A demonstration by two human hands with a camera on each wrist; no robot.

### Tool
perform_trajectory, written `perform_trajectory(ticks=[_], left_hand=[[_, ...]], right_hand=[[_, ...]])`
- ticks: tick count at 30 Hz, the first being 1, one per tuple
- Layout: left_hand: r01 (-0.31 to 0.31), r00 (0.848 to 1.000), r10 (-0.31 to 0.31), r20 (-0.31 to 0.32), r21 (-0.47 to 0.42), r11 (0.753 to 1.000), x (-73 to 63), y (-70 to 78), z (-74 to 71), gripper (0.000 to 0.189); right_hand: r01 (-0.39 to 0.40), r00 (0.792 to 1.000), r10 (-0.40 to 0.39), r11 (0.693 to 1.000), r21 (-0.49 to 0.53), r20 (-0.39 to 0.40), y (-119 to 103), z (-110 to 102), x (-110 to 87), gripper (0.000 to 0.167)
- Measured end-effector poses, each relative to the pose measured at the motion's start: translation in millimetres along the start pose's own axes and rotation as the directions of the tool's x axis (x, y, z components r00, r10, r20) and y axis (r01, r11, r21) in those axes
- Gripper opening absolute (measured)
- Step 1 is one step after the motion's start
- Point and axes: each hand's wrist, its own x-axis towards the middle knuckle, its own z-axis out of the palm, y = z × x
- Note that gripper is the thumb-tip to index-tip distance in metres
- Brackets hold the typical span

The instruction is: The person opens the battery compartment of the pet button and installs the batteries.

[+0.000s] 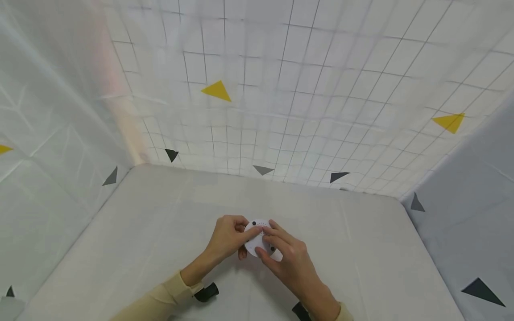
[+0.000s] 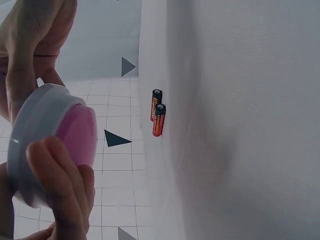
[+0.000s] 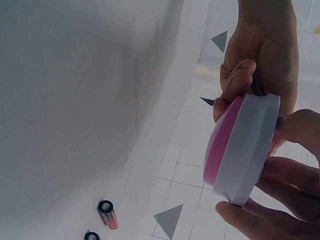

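A round white device [image 1: 254, 246] with small holes and dark dots on its flat face is held between both hands. Its other side is a pink dome [image 3: 223, 145], turned downward. The left hand [image 1: 228, 235] grips it from the left, thumb across the flat face and fingers curled against the pink side. On the right, the right hand [image 1: 292, 257] holds it with the thumb at the rim and fingertips on the flat face. Two red and black batteries [image 2: 158, 121] lie close together on the white surface below; the hands hide them in the head view.
White cloth [image 1: 192, 196] covers the work surface. A white back wall [image 1: 257, 111] with grid lines rises behind it, and sheeted walls stand left and right. Yellow and dark triangles mark the walls. A black cylinder [image 1: 206, 293] sits at the left wrist.
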Motion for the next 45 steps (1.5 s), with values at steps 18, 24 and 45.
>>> perform_trajectory(ticks=[18, 24, 45], left_hand=[[-0.006, 1.000, 0.006, -0.008, -0.013, 1.000, 4.7, -3.5, -3.2, 0.033], [0.019, 1.000, -0.019, 0.005, -0.028, 0.999, 4.1, -3.8, -3.0, 0.033], [0.013, 1.000, -0.012, 0.027, -0.046, 0.999, 3.8, -6.7, 0.7, 0.041]], right_hand=[[0.037, 0.999, -0.038, 0.999, 0.024, 0.033, 9.0, 0.0, 4.4, 0.036], [0.073, 0.996, -0.073, 0.997, 0.000, 0.060, 9.4, -1.2, 4.9, 0.036], [0.121, 0.993, -0.121, 0.992, 0.037, 0.008, 11.3, -2.7, 6.9, 0.018]])
